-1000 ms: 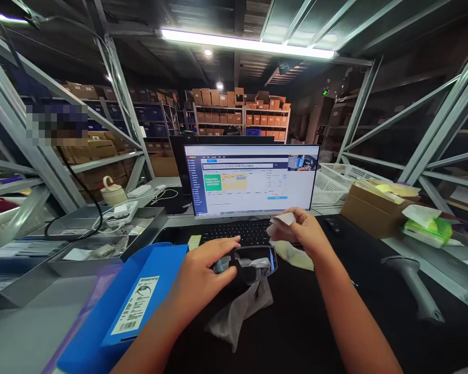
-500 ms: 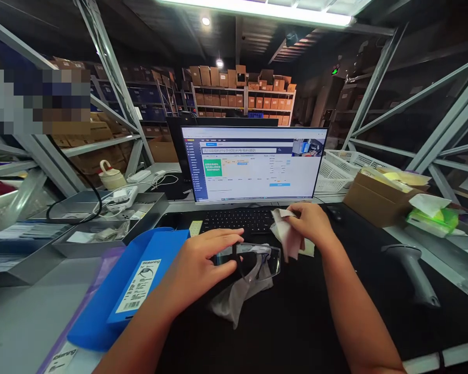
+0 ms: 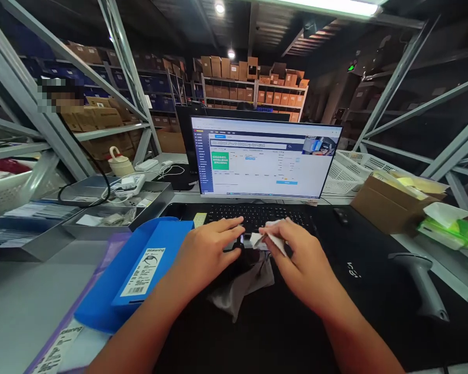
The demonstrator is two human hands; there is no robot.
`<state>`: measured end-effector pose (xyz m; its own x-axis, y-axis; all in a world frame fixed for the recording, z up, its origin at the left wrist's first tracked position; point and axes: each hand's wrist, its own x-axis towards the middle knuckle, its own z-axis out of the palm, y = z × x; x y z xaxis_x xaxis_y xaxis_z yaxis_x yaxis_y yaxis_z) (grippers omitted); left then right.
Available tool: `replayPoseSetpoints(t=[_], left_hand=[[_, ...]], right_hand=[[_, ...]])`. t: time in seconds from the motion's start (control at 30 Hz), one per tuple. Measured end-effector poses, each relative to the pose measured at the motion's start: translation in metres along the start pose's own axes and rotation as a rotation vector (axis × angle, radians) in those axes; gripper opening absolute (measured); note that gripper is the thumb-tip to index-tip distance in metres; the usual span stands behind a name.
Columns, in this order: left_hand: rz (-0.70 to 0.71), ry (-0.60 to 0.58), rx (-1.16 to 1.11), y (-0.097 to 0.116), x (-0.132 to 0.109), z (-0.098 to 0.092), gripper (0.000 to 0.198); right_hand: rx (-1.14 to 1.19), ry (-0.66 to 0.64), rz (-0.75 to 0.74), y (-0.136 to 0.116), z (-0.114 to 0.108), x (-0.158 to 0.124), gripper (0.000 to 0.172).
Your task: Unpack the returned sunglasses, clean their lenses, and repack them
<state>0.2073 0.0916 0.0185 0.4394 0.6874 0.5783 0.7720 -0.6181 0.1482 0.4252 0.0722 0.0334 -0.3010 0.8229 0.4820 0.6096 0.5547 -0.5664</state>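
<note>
White cloth is pinched in the closed fingers of the right hand, held at about 2 o'clock from the dark glasses, whose long axis is seen lying crosswise, mostly hidden. Those glasses are gripped under the curled fingers of the left hand, the nearer hand. A grey pouch is laid at 6 o'clock beneath them, a keyboard at 12 o'clock.

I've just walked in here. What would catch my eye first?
The bright monitor stands mid-desk, with shelves of cardboard boxes rising far behind it. Nearer, a blue box with a white label lies to the left, while the right hand pinches a white cloth just before the keyboard.
</note>
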Motion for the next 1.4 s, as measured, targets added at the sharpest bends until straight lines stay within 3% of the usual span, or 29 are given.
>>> replayPoseSetpoints(t=[0.17, 0.27, 0.33, 0.4, 0.43, 0.47, 0.53, 0.6, 0.7, 0.77, 0.87, 0.97, 1.13, 1.23, 1.3, 1.4], left_hand=[[0.014, 0.002, 0.04, 0.001, -0.001, 0.002, 0.032], [0.025, -0.017, 0.031, 0.002, -0.002, 0.003, 0.036], [0.026, -0.033, 0.023, 0.004, -0.002, 0.002, 0.036], [0.039, -0.032, 0.009, 0.006, -0.001, 0.001, 0.035], [0.051, -0.024, -0.002, 0.007, -0.001, 0.0, 0.035], [0.062, -0.014, -0.016, 0.007, -0.001, 0.0, 0.035], [0.078, 0.002, -0.045, 0.008, -0.002, 0.0, 0.035], [0.09, -0.002, -0.072, 0.009, -0.002, 0.002, 0.035], [0.143, -0.099, -0.098, 0.012, -0.001, 0.007, 0.025], [0.182, -0.15, -0.069, 0.013, 0.0, 0.01, 0.016], [0.21, -0.082, -0.031, 0.008, 0.002, 0.012, 0.017], [0.219, -0.024, -0.089, -0.003, 0.003, 0.008, 0.022], [0.178, 0.064, -0.146, -0.015, -0.004, -0.004, 0.027], [0.196, 0.086, -0.117, -0.016, -0.01, -0.011, 0.031], [0.216, 0.079, -0.067, -0.017, -0.011, -0.013, 0.035], [0.293, 0.046, -0.032, -0.019, -0.01, -0.009, 0.034]], right_hand=[[0.149, -0.355, -0.061, 0.014, -0.023, 0.002, 0.005], [0.279, -0.577, -0.124, 0.025, -0.031, 0.01, 0.015], [0.417, -0.654, -0.091, 0.029, -0.029, 0.015, 0.024], [0.506, -0.61, 0.033, 0.033, -0.024, 0.017, 0.019], [0.495, -0.57, 0.09, 0.034, -0.021, 0.018, 0.009], [0.445, -0.534, 0.122, 0.035, -0.018, 0.018, 0.011], [0.277, -0.493, 0.109, 0.035, -0.013, 0.018, 0.026], [0.161, -0.477, 0.064, 0.031, -0.009, 0.016, 0.027], [0.12, -0.461, 0.02, 0.021, 0.005, 0.013, 0.029], [0.06, -0.38, 0.036, 0.014, 0.018, 0.011, 0.03], [0.085, -0.25, 0.092, 0.012, 0.036, 0.011, 0.034], [0.265, -0.324, 0.075, 0.022, 0.032, 0.016, 0.042], [0.353, -0.57, -0.183, 0.041, -0.012, 0.022, 0.047], [0.33, -0.6, -0.274, 0.041, -0.028, 0.02, 0.039], [0.244, -0.561, -0.316, 0.034, -0.023, 0.019, 0.036], [0.115, -0.488, -0.342, 0.021, 0.002, 0.017, 0.035]])
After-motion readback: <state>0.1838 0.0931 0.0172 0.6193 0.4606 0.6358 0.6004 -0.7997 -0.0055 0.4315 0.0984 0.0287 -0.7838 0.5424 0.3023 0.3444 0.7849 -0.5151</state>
